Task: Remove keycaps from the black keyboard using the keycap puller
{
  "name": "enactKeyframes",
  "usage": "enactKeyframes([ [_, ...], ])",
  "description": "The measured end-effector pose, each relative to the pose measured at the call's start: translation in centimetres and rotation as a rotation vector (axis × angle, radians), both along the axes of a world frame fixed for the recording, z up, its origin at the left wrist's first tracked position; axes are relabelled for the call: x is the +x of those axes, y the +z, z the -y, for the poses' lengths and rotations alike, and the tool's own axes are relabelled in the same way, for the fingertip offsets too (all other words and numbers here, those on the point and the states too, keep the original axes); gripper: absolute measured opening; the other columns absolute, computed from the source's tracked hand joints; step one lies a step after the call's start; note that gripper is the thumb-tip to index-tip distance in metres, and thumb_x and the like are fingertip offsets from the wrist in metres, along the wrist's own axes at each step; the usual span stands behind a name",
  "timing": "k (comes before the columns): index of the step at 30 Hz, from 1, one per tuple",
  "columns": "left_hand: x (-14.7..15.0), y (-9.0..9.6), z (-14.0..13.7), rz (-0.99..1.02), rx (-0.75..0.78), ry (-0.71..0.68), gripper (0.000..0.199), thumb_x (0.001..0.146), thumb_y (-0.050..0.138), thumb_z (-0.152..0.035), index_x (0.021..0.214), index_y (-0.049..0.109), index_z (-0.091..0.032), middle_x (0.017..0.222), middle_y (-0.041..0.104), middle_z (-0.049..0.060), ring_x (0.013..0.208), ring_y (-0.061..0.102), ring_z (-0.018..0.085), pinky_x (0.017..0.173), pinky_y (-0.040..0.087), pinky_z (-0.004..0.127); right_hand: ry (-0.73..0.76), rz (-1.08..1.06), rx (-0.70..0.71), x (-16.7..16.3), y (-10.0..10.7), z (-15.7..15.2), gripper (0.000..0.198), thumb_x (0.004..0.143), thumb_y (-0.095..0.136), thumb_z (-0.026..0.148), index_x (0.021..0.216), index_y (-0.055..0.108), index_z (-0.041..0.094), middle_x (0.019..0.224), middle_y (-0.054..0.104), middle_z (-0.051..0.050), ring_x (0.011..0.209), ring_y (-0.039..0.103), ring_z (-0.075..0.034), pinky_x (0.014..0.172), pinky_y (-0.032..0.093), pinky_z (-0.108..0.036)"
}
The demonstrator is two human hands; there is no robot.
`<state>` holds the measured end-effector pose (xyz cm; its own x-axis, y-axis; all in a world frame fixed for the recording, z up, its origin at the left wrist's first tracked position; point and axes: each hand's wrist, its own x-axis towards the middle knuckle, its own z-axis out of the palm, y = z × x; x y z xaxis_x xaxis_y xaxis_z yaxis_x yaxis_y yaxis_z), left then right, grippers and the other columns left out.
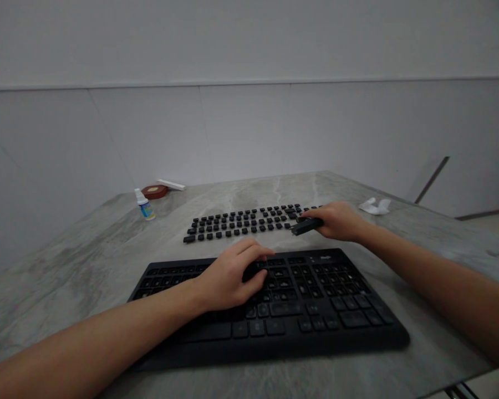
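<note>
A black keyboard [283, 327] lies near me, with many keycaps gone from its upper rows and other keys still in place along the bottom and right. My left hand [228, 277] rests over its middle, thumb and index finger curved and apart above the keys; the other fingers are hidden. Beyond the keyboard, loose black keycaps [237, 224] are laid out in rows on the table. My right hand [339, 221] grips a small black tool with a blocky handle [306, 226], held at the right part of these rows. Its tip is too small to make out.
The grey marbled table [87, 249] stands against a pale wall. A white spray bottle [145, 206] with a blue label, a reddish-brown box [154, 192] and a white strip-shaped object [172, 185] are at the back left. Crumpled white tissue [375, 206] lies at the right.
</note>
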<state>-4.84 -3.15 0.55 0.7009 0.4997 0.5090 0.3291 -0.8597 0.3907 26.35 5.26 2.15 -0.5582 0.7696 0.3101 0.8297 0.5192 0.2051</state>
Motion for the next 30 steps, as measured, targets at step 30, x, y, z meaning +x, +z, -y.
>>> enactKeyframes([
  [30, -0.1, -0.2, -0.2, -0.036, 0.0, -0.041, 0.021, 0.089, 0.049, -0.013, 0.104, 0.063, -0.012, 0.095, 0.061, 0.01, 0.086, 0.057, 0.018, 0.077, 0.052, 0.034, -0.151, -0.074, -0.24, 0.0, -2.2, -2.1, 0.032, 0.087, 0.057, 0.033, 0.116, 0.071, 0.031, 0.095, 0.077, -0.005, 0.083, 0.069, -0.025, 0.069, 0.046, -0.032],
])
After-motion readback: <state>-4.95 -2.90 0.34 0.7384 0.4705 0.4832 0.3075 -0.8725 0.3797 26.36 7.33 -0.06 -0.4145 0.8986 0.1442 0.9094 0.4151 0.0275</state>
